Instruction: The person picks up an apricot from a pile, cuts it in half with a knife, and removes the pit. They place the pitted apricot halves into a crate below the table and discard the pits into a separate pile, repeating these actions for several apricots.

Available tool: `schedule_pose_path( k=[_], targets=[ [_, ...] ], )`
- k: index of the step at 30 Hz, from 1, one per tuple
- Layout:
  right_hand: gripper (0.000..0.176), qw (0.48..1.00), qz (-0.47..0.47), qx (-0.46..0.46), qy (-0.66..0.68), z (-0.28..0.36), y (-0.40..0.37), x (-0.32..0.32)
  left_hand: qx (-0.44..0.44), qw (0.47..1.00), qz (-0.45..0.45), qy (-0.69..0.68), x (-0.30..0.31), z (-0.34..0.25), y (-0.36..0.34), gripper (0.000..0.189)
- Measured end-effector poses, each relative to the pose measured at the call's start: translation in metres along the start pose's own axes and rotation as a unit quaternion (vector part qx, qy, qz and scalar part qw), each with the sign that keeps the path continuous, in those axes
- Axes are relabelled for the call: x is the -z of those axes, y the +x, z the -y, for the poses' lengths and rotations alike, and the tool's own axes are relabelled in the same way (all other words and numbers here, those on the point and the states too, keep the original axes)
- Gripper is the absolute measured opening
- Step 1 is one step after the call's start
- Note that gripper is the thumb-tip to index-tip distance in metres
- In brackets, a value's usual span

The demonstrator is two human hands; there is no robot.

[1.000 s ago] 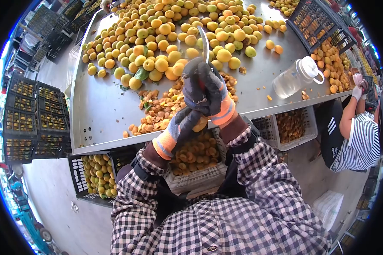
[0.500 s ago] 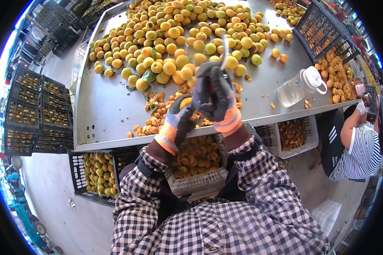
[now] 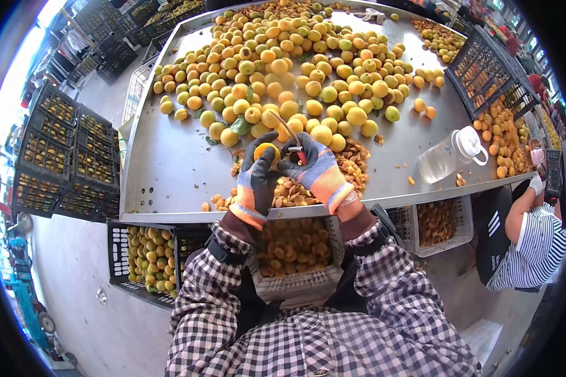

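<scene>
1. The right hand [image 3: 311, 164] is holding a knife [image 3: 286, 127], its gloved fingers closing narrowly around the red handle [image 3: 301, 155].
2. The knife is slanting: its long axis is running from the handle up and to the left in the view, with the tip pointing away from the person, toward the heap of fruit [image 3: 280, 66].
3. The knife is hovering above the near part of the worktop [image 3: 173, 164], just ahead of the two hands.
4. The left hand [image 3: 256, 179] is gripping a yellow fruit [image 3: 266, 151] between thumb and fingers; its rounded face is showing toward the camera, but which way its stem end is facing, I cannot tell.
5. The fruit is sitting to the left of the handle, below the blade's tip in the view; the blade is appearing apart from it.
6. Cut pieces [image 3: 353, 164] are lying along the near edge, around and behind the hands.
7. A bottle [image 3: 438, 162] is resting to the right, well apart from the knife.
8. A pale crate [image 3: 295, 286] of fruit halves is sitting below the worktop's edge, between the person's forearms in the view.
</scene>
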State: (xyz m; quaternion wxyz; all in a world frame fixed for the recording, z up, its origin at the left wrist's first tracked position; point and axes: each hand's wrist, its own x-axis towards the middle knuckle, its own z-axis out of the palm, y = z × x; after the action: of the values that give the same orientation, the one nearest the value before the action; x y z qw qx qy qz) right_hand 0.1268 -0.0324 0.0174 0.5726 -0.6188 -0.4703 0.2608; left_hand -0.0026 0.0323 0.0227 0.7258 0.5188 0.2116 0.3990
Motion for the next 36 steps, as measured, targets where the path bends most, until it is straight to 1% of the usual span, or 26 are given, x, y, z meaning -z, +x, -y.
schedule_pose_path(
  k=[2, 3, 4, 5, 8, 10, 12, 14, 15, 16, 18, 19, 20, 21, 22, 24, 25, 27, 28, 30, 31, 32, 33, 34, 35, 36],
  targets=[
    [0.031, 0.997, -0.007, 0.033, -0.076, 0.003, 0.000, 0.001, -0.140, 0.956, 0.010, 0.256, -0.001, -0.002, -0.001, 0.032],
    [0.029, 0.988, -0.017, 0.038, -0.146, 0.004, 0.000, 0.003, -0.141, 0.956, 0.009, 0.257, 0.003, -0.002, 0.001, 0.032],
    [0.029, 0.989, -0.016, 0.039, -0.145, 0.001, 0.001, 0.006, -0.041, 0.996, -0.003, 0.073, 0.009, -0.002, 0.005, 0.031],
    [0.029, 0.991, -0.007, 0.032, -0.129, -0.004, 0.001, 0.010, 0.060, 0.991, -0.015, -0.115, 0.014, -0.003, 0.007, 0.031],
    [0.029, 0.990, 0.009, 0.026, -0.140, 0.004, 0.001, 0.020, 0.088, 0.979, -0.032, -0.179, 0.020, -0.007, 0.008, 0.035],
    [0.032, 0.984, 0.058, -0.019, -0.168, 0.008, 0.001, 0.023, 0.112, 0.970, -0.050, -0.210, 0.026, -0.004, 0.008, 0.037],
    [0.031, 0.977, 0.056, -0.010, -0.206, 0.016, -0.002, 0.021, 0.208, 0.921, -0.019, -0.329, 0.029, -0.008, 0.008, 0.040],
    [0.030, 0.990, 0.030, 0.079, -0.111, 0.014, -0.002, 0.015, 0.225, 0.900, -0.010, -0.374, 0.026, -0.009, 0.009, 0.042],
    [0.033, 0.992, 0.037, 0.112, 0.050, 0.014, -0.004, 0.006, 0.233, 0.895, -0.023, -0.380, 0.022, -0.009, 0.009, 0.041],
    [0.033, 0.992, 0.037, 0.112, 0.050, 0.021, -0.006, 0.003, 0.242, 0.890, -0.036, -0.385, 0.018, -0.011, 0.009, 0.041],
    [0.039, 0.963, 0.070, 0.168, -0.197, 0.037, -0.009, 0.004, 0.237, 0.888, -0.002, -0.393, 0.026, 0.003, 0.008, 0.039],
    [0.039, 0.946, 0.057, 0.209, -0.243, 0.025, -0.009, -0.001, 0.217, 0.924, -0.005, -0.315, 0.031, 0.012, 0.006, 0.038],
    [0.039, 0.946, 0.055, 0.208, -0.244, 0.016, -0.008, -0.003, 0.196, 0.952, -0.008, -0.235, 0.029, 0.012, 0.005, 0.036],
    [0.039, 0.942, 0.055, 0.202, -0.261, 0.008, -0.008, -0.006, 0.200, 0.957, -0.080, -0.193, 0.023, 0.014, 0.004, 0.033],
    [0.038, 0.939, 0.056, 0.197, -0.278, 0.009, -0.008, -0.007, 0.201, 0.957, -0.079, -0.194, 0.021, 0.011, 0.002, 0.033],
    [0.033, 0.934, 0.050, 0.191, -0.297, 0.013, -0.009, -0.006, 0.186, 0.978, -0.055, -0.074, 0.022, 0.007, -0.002, 0.031],
    [0.030, 0.939, 0.058, 0.170, -0.295, 0.017, -0.008, -0.004, 0.186, 0.978, -0.056, -0.074, 0.023, 0.007, -0.001, 0.031],
    [0.027, 0.943, 0.066, 0.147, -0.291, 0.018, -0.006, -0.002, 0.099, 0.978, 0.010, 0.184, 0.026, 0.005, 0.001, 0.029],
    [0.023, 0.951, 0.045, 0.139, -0.272, 0.016, -0.004, 0.000, 0.100, 0.978, 0.010, 0.184, 0.027, 0.008, 0.000, 0.029],
    [0.019, 0.958, 0.022, 0.130, -0.253, 0.007, 0.003, 0.003, -0.036, 0.949, 0.052, 0.308, 0.032, 0.019, 0.001, 0.026],
    [0.017, 0.981, -0.008, 0.088, -0.174, 0.006, 0.007, 0.003, 0.062, 0.979, 0.023, 0.191, 0.032, 0.022, 0.000, 0.024],
    [0.016, 0.994, -0.040, 0.046, -0.092, 0.004, 0.009, 0.004, 0.062, 0.979, 0.025, 0.192, 0.034, 0.023, 0.000, 0.024],
    [0.017, 0.995, -0.034, 0.004, -0.092, 0.005, 0.009, 0.010, 0.048, 0.973, 0.037, 0.225, 0.036, 0.023, 0.001, 0.024],
    [0.017, 0.995, -0.035, 0.005, -0.092, 0.006, 0.008, 0.014, 0.032, 0.965, 0.047, 0.257, 0.037, 0.023, 0.000, 0.024],
    [0.017, 0.989, -0.011, 0.010, -0.144, 0.007, 0.008, 0.018, -0.031, 0.953, 0.063, 0.295, 0.028, 0.007, -0.005, 0.024],
    [0.018, 0.981, 0.014, 0.016, -0.194, 0.008, 0.007, 0.021, 0.069, 0.964, 0.099, 0.238, 0.021, -0.011, -0.004, 0.024]
  ],
)
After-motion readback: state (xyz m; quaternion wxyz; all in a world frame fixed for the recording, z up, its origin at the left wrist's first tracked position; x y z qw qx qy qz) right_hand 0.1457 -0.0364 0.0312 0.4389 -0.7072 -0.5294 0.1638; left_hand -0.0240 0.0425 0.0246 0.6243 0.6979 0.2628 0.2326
